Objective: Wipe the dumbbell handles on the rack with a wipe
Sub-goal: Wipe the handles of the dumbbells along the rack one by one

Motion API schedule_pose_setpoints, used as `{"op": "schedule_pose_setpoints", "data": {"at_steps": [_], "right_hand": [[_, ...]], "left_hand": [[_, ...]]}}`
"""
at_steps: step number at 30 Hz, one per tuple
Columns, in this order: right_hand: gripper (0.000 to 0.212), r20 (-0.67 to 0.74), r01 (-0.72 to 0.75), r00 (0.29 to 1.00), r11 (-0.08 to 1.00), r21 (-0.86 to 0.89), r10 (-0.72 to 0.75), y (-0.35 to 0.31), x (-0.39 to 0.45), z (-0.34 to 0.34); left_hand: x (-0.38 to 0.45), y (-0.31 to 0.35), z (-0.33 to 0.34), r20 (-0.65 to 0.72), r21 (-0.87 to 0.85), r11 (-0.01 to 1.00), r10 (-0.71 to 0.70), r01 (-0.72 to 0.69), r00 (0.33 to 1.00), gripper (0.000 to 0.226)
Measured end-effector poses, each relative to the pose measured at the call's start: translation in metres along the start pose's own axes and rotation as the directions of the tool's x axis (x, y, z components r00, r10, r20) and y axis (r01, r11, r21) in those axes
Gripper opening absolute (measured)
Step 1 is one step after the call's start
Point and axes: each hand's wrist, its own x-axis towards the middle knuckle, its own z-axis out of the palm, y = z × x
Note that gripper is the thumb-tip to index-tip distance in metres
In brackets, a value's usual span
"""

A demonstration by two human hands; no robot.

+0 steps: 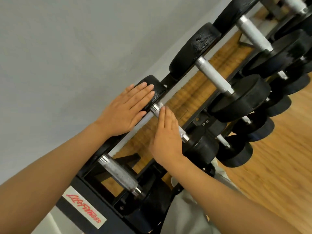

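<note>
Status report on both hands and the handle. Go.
Left hand flat on dumbbell head. Right hand presses wipe on handle. Nothing blocking.

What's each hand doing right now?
Left hand: open, fingers straight, resting flat on the dumbbell's black head.
Right hand: open, fingers straight, pressing the white wipe against the handle.
</note>
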Motion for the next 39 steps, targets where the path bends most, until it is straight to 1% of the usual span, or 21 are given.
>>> {"op": "schedule_pose_setpoints", "data": {"at_steps": [3, 5, 7, 9, 10, 11, 13, 15, 16, 18, 21, 23, 24, 26, 27, 28, 29, 33, 35, 37, 39], "right_hand": [[0.092, 0.168, -0.16, 0.97, 0.981, -0.11, 0.177, 0.002, -0.016, -0.006], [0.092, 0.164, -0.224, 0.957, 0.97, -0.098, 0.238, -0.006, -0.015, -0.006], [0.087, 0.085, -0.221, 0.972, 0.975, 0.006, 0.22, -0.018, -0.001, -0.005], [0.081, -0.011, -0.134, 0.991, 0.983, 0.123, 0.136, -0.024, 0.014, -0.003], [0.08, -0.032, -0.096, 0.994, 0.982, 0.161, 0.102, -0.024, 0.017, -0.004], [0.081, -0.021, -0.077, 0.996, 0.983, 0.164, 0.082, -0.022, 0.016, -0.007], [0.087, 0.073, -0.099, 0.993, 0.994, 0.042, 0.096, -0.01, 0.002, -0.007], [0.093, 0.182, -0.173, 0.964, 0.977, -0.128, 0.195, -0.002, -0.015, -0.008], [0.095, 0.226, -0.217, 0.941, 0.962, -0.163, 0.251, -0.001, -0.018, -0.01], [0.095, 0.285, -0.299, 0.902, 0.945, -0.133, 0.326, -0.007, -0.016, -0.014], [0.094, 0.282, -0.387, 0.878, 0.921, -0.056, 0.386, -0.02, -0.006, -0.017], [0.094, 0.315, -0.407, 0.854, 0.909, -0.088, 0.413, -0.018, -0.005, -0.021], [0.094, 0.361, -0.406, 0.831, 0.905, -0.123, 0.422, -0.013, -0.004, -0.025], [0.091, 0.468, -0.431, 0.761, 0.889, -0.154, 0.45, -0.004, 0.002, -0.037], [0.089, 0.499, -0.457, 0.731, 0.877, -0.148, 0.465, -0.001, 0.006, -0.042], [0.089, 0.503, -0.472, 0.721, 0.869, -0.145, 0.476, 0.0, 0.009, -0.045], [0.09, 0.486, -0.475, 0.73, 0.868, -0.143, 0.48, -0.001, 0.012, -0.044], [0.096, 0.373, -0.421, 0.825, 0.902, -0.098, 0.425, -0.001, 0.01, -0.033], [0.098, 0.412, -0.423, 0.819, 0.905, -0.038, 0.4, 0.005, 0.006, -0.036], [0.098, 0.483, -0.455, 0.787, 0.89, 0.031, 0.385, 0.005, -0.001, -0.043], [0.1, 0.516, -0.47, 0.766, 0.882, 0.042, 0.383, -0.001, -0.005, -0.044]], "left_hand": [[-0.001, 0.002, 0.003, -0.034, 0.0, 1.0, -0.008, 0.008, 0.999, 0.051], [-0.001, 0.003, 0.003, -0.051, -0.013, 1.0, -0.012, 0.012, 0.999, 0.05], [0.0, 0.003, 0.003, -0.055, -0.027, 0.999, -0.018, 0.017, 0.998, 0.05], [0.0, 0.004, 0.002, -0.052, -0.042, 0.999, -0.026, 0.024, 0.998, 0.05], [0.0, 0.004, 0.002, -0.05, -0.051, 0.998, -0.029, 0.027, 0.998, 0.049], [0.0, 0.004, 0.001, -0.049, -0.06, 0.998, -0.03, 0.027, 0.998, 0.049], [0.0, 0.004, 0.001, -0.045, -0.068, 0.997, -0.03, 0.027, 0.999, 0.049], [-0.001, 0.003, 0.001, -0.042, -0.065, 0.997, -0.033, 0.03, 0.999, 0.05], [-0.001, 0.003, 0.001, -0.041, -0.063, 0.997, -0.035, 0.032, 0.999, 0.05], [0.0, 0.005, 0.001, -0.036, -0.067, 0.997, -0.04, 0.037, 0.999, 0.051], [0.001, 0.006, 0.001, -0.031, -0.072, 0.997, -0.041, 0.039, 0.999, 0.05], [0.001, 0.006, 0.0, -0.027, -0.065, 0.997, -0.039, 0.037, 0.999, 0.05], [0.001, 0.006, 0.0, -0.028, -0.064, 0.997, -0.038, 0.037, 0.999, 0.05], [0.0, 0.006, 0.0, -0.032, -0.078, 0.996, -0.04, 0.037, 0.999, 0.05], [0.0, 0.005, 0.0, -0.035, -0.087, 0.996, -0.039, 0.036, 0.999, 0.05], [0.0, 0.006, 0.0, -0.04, -0.092, 0.995, -0.039, 0.036, 0.998, 0.05], [0.001, 0.006, 0.0, -0.043, -0.09, 0.995, -0.04, 0.036, 0.998, 0.05], [0.002, 0.006, 0.0, -0.042, -0.082, 0.996, -0.039, 0.035, 0.998, 0.05], [0.002, 0.005, 0.001, -0.04, -0.081, 0.996, -0.037, 0.034, 0.999, 0.049], [0.001, 0.005, 0.002, -0.043, -0.082, 0.996, -0.034, 0.03, 0.998, 0.049], [0.0, 0.005, 0.002, -0.047, -0.087, 0.996, -0.033, 0.029, 0.998, 0.049]]}}
